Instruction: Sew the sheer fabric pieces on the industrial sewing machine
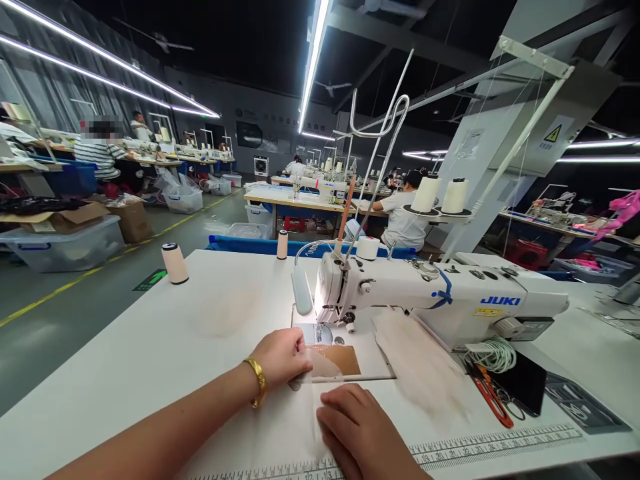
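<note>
Sheer fabric (320, 373) lies pressed under the flat left hand (283, 357) and right hand (357, 430); plastic bin (70, 247) holds cardboard.

The left hand (281, 357) reaches forward on an outstretched forearm, fingers curled down; the right hand (361, 433) lies palm-down, fingers flat, just beside it.

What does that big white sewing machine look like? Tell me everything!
The sewing machine is white and looks like hard plastic or painted metal, with blue JUKI letters on its side. It stands upright on the white table, its long body running to the right. A small lamp glows at its needle end. A bent wire thread stand rises above it. A tan fabric piece lies by the needle, under the left hand. The right hand rests nearer on the table. Pale fabric lies against its base.
</note>
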`<act>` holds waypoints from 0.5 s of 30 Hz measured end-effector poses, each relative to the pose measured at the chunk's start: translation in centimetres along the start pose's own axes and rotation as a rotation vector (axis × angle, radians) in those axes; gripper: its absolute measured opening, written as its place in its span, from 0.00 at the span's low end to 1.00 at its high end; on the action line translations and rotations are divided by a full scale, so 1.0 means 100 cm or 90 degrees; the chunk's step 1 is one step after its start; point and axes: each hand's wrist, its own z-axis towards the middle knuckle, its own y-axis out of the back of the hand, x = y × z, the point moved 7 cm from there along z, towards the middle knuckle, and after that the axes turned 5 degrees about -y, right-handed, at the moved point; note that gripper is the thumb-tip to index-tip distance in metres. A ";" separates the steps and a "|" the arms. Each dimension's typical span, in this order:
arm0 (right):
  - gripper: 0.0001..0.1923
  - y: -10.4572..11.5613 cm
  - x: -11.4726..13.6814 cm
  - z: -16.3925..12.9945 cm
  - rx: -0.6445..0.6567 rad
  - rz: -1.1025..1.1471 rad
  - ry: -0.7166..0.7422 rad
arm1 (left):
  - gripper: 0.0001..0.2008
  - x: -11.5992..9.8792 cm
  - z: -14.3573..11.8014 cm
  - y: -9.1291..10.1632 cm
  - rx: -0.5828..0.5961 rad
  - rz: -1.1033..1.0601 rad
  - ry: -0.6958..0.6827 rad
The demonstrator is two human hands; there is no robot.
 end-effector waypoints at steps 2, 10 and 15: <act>0.16 0.005 -0.007 -0.008 0.029 -0.003 0.001 | 0.07 -0.004 0.005 -0.012 0.026 -0.024 -0.021; 0.20 0.034 -0.044 0.034 0.112 0.126 -0.212 | 0.08 -0.011 -0.003 -0.022 0.085 -0.169 -0.094; 0.07 -0.001 -0.066 0.070 0.172 0.203 -0.352 | 0.11 -0.006 -0.003 -0.023 0.081 -0.283 -0.074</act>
